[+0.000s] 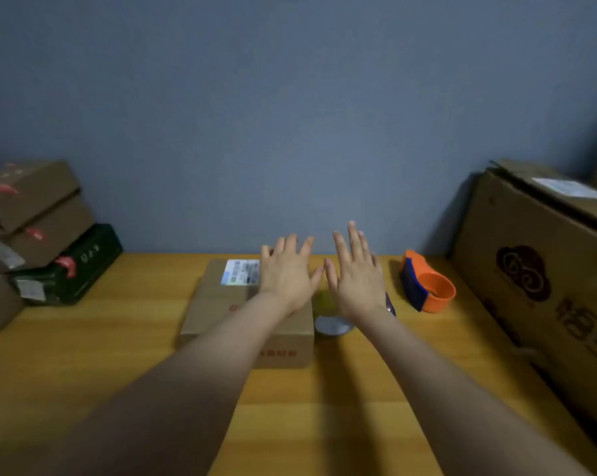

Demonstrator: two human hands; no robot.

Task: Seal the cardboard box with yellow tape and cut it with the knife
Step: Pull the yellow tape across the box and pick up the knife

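While nothing is yet in my grasp, I hold both hands out flat, fingers spread and palms down: my left hand (pixel 287 274) above the far right corner of the cardboard box (pixel 221 309), my right hand (pixel 357 274) just beside it, thumbs nearly meeting. Both are empty, raised as if at a starting pose before any work begins.

The box lies closed near the middle of the table (pixel 118 365), toward its far edge, a white shipping label (pixel 240 272) on its far end. No yellow strip shows along its top, so I judge sealing not started. The roll of yellow tape (pixel 328 312) sits touching or just beside the box's right side, largely hidden under my right wrist. A dark blue object (pixel 390 304) pokes out beyond that wrist (possibly the knife; I cannot tell). An orange tape dispenser (pixel 427 281) stands further right.

The surface is yellow wood. Stacked cartons (pixel 32 218) fill the far left corner, a large carton (pixel 544 269) lines the right edge, and a plain blue-grey wall (pixel 290 115) stands behind.
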